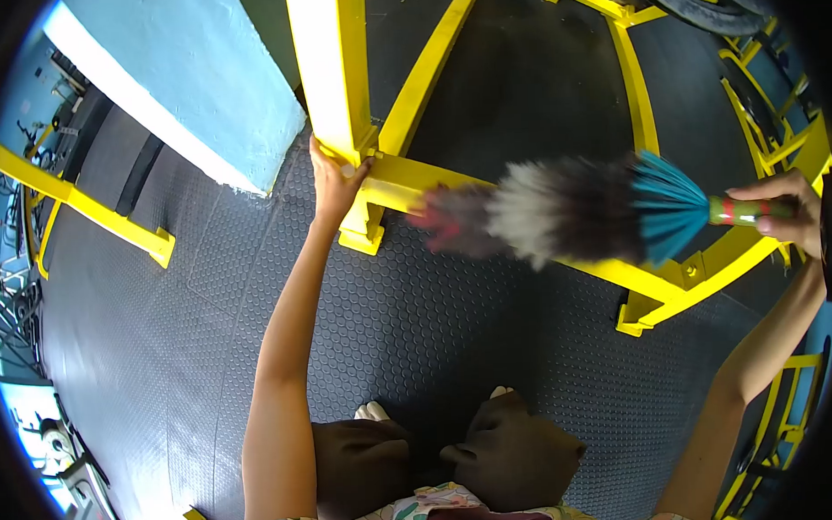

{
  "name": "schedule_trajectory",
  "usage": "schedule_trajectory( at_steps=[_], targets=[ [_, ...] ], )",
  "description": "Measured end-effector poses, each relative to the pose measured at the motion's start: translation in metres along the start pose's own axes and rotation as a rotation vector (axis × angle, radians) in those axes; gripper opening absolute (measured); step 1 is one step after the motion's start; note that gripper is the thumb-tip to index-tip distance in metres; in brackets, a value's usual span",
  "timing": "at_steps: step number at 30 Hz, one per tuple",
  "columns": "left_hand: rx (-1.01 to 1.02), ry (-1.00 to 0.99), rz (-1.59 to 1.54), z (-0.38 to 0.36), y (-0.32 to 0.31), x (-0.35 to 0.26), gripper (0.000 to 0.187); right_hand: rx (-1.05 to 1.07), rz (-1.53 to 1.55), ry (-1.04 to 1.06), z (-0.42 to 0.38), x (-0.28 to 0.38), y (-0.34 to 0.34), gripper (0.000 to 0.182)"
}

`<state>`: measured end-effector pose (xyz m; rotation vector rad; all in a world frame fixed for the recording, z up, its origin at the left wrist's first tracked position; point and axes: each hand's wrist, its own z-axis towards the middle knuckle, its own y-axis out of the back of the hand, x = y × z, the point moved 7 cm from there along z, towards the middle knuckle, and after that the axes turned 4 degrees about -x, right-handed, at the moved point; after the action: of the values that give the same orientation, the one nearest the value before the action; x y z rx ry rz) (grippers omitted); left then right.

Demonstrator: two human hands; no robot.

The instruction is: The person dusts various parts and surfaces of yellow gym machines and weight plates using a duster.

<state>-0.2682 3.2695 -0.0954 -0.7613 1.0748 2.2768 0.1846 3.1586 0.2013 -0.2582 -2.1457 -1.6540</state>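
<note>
My right hand (790, 208) grips the short green and red handle of a feather duster (579, 208) at the right side of the head view. The duster points left, with a blue base, dark and white feathers and a reddish tip blurred by motion. Its feathers overlap the yellow crossbar (413, 182) of a metal frame in this view. My left hand (335, 182) is wrapped around the foot of the thick yellow upright post (331, 70), where the post meets the crossbar. Some of its fingers are hidden behind the post.
A light blue pillar (199, 84) stands just left of the post. Black studded rubber matting (418, 324) covers the floor, and my bare feet (374, 411) are on it. Another yellow frame (93, 207) is at the left, with more yellow gym equipment (779, 412) along the right edge.
</note>
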Motion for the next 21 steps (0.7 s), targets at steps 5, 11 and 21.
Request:
schedule_trajectory(
  at_steps=[5, 11, 21],
  targets=[
    [0.01, -0.099, 0.085, -0.001, -0.007, 0.006, 0.101, 0.296, -0.164, -0.199, 0.041, 0.006, -0.002, 0.042],
    [0.061, -0.094, 0.137, -0.003, -0.01, 0.016, 0.103, 0.283, -0.322, 0.206, 0.129, 0.09, -0.047, 0.039],
    [0.104, -0.078, 0.074, -0.003, -0.007, 0.007, 0.099, 0.401, -0.376, -0.268, 0.111, 0.052, -0.014, 0.035]
  ],
)
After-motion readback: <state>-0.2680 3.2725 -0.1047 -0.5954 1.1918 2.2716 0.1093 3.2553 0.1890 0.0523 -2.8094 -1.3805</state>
